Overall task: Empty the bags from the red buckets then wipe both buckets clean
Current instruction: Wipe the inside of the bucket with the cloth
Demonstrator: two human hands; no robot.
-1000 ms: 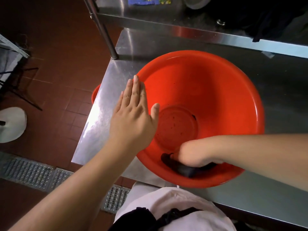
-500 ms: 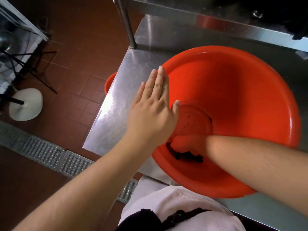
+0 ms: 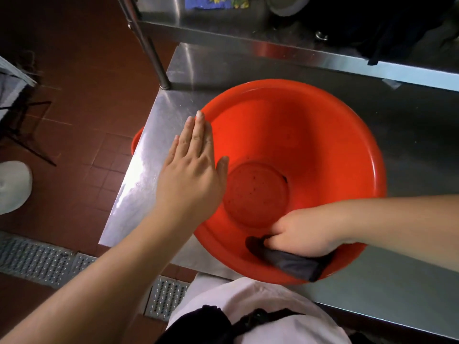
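Note:
A wide red bucket (image 3: 310, 135) sits on the steel table (image 3: 402, 289), overhanging its front edge a little. My left hand (image 3: 192, 170) lies flat with straight fingers on the bucket's left rim. Inside the bucket, my right hand (image 3: 301, 235) grips a dark grey cloth (image 3: 290, 263) against the near inner wall. The bucket's flat bottom carries small dark specks. A sliver of a second red bucket (image 3: 135, 142) peeks out below the table's left edge.
A steel shelf (image 3: 273, 48) runs above the table's back, on a post (image 3: 149, 45) at the left corner, with dark fabric (image 3: 387, 26) on it. Red tile floor (image 3: 82, 78) and a metal drain grate (image 3: 37, 259) lie to the left.
My right hand has dragged the cloth from the left part of the near wall toward the right along it. My left hand has stayed flat on the rim.

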